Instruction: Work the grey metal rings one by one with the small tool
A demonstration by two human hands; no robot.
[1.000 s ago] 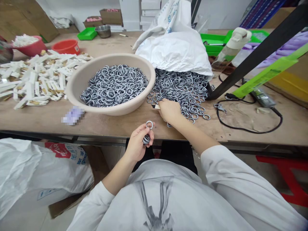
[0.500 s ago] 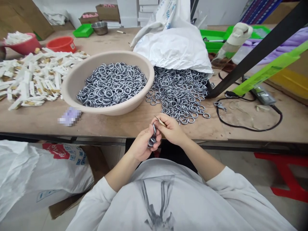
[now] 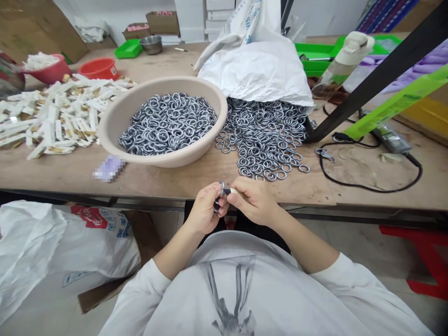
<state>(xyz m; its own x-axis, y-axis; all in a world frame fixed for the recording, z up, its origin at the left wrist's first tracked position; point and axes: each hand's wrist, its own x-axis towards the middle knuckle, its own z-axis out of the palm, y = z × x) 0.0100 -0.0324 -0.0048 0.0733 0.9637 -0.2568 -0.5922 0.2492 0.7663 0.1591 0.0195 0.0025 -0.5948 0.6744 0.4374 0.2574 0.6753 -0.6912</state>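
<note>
left hand [image 3: 207,208]: pinches one grey ring [image 3: 221,186], spare rings [image 3: 216,206] in its palm | right hand [image 3: 254,201]: grips a dark-tipped tool [image 3: 229,191], tip at the grey ring | ring pile [image 3: 268,135]: beyond right hand, on surface [image 3: 161,183] | risk: tip may slip into left hand if pinch loosens; spare rings may drop if palm opens

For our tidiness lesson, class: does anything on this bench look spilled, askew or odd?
Yes: many grey rings lie loose on the bench, spread out from the edge of the white sack. They look spilled, since others sit contained in the beige basin; whether by accident, I can't tell.
</note>
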